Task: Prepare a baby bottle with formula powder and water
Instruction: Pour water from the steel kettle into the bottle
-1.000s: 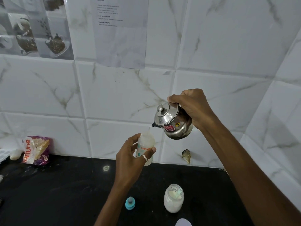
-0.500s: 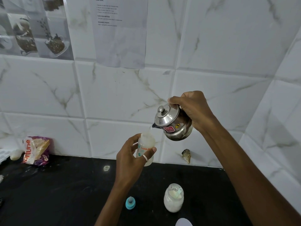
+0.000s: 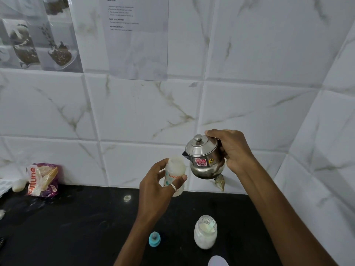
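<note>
I see the left hand (image 3: 157, 181) with its grip wrapped round the baby bottle (image 3: 173, 174), held upright above the desk (image 3: 76, 227), mouth uncapped, a ring on one finger. The right hand (image 3: 233, 148) has its grip clenched on the steel kettle (image 3: 204, 157), lid on, spout at 9 o'clock just beside the bottle's rim; I cannot tell if they touch. The kettle sits nearly level, with a red sticker and a yellow round sticker on its belly.

The desk is black polished stone, glossy, with faint smears. On it at 6 o'clock from the bottle: a teal bottle nipple cap (image 3: 154, 239). At 5 o'clock, a glass jar of white powder (image 3: 205, 234), open, with a scoop inside. A white rounded object (image 3: 218, 261) is cut off at the bottom edge; I can't identify it. Far out at 9 o'clock a purple-and-orange snack packet (image 3: 42, 179) leans against the wall, a small whitish thing (image 3: 19, 185) beside it.

The wall is white marble-look tile with grey-gold veins, and it turns a corner at 3 o'clock. A printed paper sheet (image 3: 137, 37) is stuck up at 12 o'clock, with a picture tile of cups (image 3: 38, 35) at 10 o'clock. There is a chipped spot (image 3: 220, 182) in the tile just under the kettle.
</note>
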{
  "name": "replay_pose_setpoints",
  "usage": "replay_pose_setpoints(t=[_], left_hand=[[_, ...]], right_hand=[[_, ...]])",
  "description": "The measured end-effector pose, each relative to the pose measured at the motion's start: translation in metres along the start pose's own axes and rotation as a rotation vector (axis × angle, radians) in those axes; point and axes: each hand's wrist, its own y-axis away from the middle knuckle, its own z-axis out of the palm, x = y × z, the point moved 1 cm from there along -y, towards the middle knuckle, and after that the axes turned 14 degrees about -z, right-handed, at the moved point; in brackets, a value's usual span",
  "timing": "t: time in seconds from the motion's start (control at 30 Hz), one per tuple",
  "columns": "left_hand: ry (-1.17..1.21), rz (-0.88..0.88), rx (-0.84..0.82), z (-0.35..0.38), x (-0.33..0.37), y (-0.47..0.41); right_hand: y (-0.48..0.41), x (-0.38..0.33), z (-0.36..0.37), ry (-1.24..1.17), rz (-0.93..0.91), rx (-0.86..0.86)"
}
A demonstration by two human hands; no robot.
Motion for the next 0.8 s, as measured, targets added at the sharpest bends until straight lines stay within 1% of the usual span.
replay_pose_setpoints(t=[0.17,0.4,0.8], left_hand=[[-0.032,0.016,-0.024,0.011,0.001,-0.001],[-0.056,0.015,-0.064,0.035,-0.011,0.002],[-0.008,-0.188,-0.164,0.088,-0.062,0.047]], right_hand=[[0.005,0.017,-0.013,-0.112,0.096,0.062],[0.014,0.039,-0.045,-0.245,0.14,0.15],[0.048,0.132,-0.109,-0.304,0.277,0.276]])
